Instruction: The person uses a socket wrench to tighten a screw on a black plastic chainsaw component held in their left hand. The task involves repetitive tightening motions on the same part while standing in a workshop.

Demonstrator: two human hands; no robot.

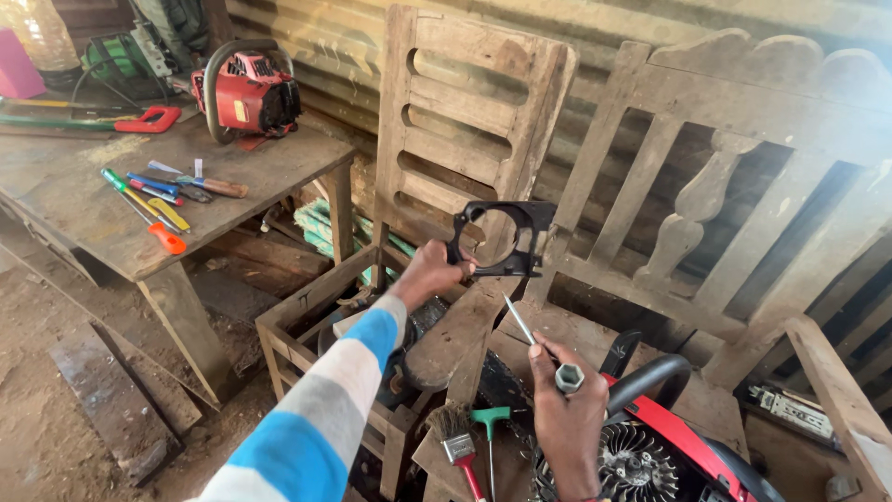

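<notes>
Gripping one edge of a black plastic housing frame [506,239] with a large round opening, the left hand [429,273] holds it up at frame centre before wooden chair backs. Lower right, the right hand [564,402] is closed around a metal socket screwdriver [542,350], tip upward, above a red chainsaw [662,444].
</notes>
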